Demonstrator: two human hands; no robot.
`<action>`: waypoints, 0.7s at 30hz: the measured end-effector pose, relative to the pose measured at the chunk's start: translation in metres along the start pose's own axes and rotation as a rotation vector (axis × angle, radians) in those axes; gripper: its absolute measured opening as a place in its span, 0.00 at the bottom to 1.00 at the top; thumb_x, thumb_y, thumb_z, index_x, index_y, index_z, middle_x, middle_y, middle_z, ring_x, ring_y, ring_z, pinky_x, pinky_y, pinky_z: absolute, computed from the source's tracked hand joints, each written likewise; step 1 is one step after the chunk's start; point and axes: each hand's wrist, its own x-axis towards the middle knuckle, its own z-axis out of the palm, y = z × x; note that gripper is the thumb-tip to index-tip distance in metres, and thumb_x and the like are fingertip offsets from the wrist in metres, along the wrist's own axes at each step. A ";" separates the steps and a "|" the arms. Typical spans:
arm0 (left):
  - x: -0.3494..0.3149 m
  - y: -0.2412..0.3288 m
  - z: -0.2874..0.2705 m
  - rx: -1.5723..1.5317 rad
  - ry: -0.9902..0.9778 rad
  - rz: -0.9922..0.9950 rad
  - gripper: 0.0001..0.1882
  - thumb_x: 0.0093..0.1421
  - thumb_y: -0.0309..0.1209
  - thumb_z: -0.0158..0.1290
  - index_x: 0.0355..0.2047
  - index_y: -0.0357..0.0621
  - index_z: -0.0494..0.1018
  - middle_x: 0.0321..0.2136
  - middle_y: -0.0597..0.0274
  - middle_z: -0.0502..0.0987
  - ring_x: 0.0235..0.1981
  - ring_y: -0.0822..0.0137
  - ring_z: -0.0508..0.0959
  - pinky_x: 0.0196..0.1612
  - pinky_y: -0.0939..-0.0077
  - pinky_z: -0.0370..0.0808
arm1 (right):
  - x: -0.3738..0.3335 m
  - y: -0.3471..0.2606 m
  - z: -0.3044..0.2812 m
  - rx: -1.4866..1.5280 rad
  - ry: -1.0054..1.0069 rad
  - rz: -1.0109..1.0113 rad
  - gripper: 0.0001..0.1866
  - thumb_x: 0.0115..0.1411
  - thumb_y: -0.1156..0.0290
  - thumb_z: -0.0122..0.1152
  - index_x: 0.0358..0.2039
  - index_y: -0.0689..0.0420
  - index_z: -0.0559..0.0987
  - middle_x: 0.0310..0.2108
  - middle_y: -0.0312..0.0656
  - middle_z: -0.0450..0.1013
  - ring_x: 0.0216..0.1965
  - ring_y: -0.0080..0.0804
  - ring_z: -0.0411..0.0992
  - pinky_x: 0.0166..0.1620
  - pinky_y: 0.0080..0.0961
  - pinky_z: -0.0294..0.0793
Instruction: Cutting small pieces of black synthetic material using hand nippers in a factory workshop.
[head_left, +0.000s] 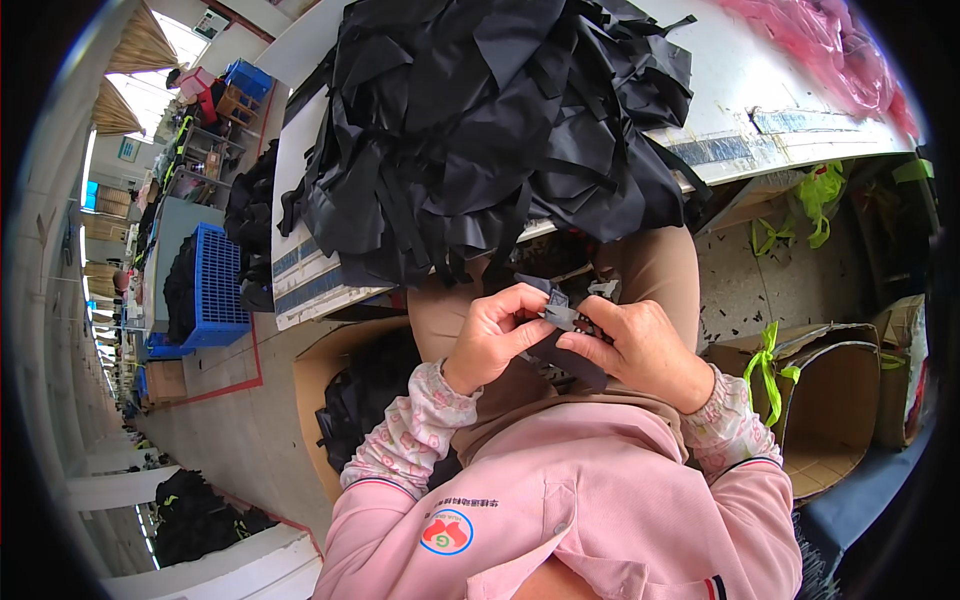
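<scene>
Above my lap, both hands meet over a small black fabric piece (568, 362) with a pale grey strip (560, 316) at its upper part. My left hand (495, 335) pinches the strip's left side between thumb and fingers. On the other side, my right hand (635, 345) is closed, its thumb and fingertips at the strip's right end. Exactly what the strip is, I cannot make out. A large heap of black fabric pieces (470, 120) lies on the white table (730, 70) just beyond my hands, some hanging over its edge.
Left of my legs stands a cardboard box (312, 400) with black fabric inside. To the right are open cardboard boxes (830, 415) with a green tie (765, 372). A blue crate (220, 285) stands farther left. Pink plastic (830, 50) lies on the table's far right.
</scene>
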 end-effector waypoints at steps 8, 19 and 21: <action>-0.010 0.011 -0.012 0.144 0.039 -0.002 0.05 0.58 0.19 0.55 0.36 0.34 0.75 0.35 0.67 0.73 0.36 0.78 0.71 0.40 0.83 0.69 | -0.001 0.004 -0.005 -0.064 -0.032 0.002 0.17 0.57 0.60 0.64 0.26 0.60 0.71 0.16 0.47 0.70 0.18 0.49 0.71 0.22 0.36 0.67; -0.218 -0.034 -0.167 1.058 -0.959 -1.326 0.20 0.55 0.43 0.60 0.41 0.39 0.78 0.37 0.57 0.81 0.39 0.63 0.79 0.44 0.69 0.74 | -0.002 0.043 0.003 -0.067 0.031 0.169 0.17 0.61 0.61 0.60 0.39 0.61 0.68 0.19 0.51 0.71 0.23 0.54 0.71 0.24 0.42 0.67; -0.202 -0.025 -0.171 0.820 -0.790 -1.052 0.24 0.58 0.47 0.57 0.44 0.38 0.77 0.38 0.57 0.81 0.40 0.63 0.79 0.47 0.71 0.73 | 0.002 0.045 0.011 -0.055 0.017 0.164 0.18 0.61 0.62 0.59 0.43 0.61 0.67 0.21 0.52 0.72 0.24 0.56 0.72 0.25 0.44 0.67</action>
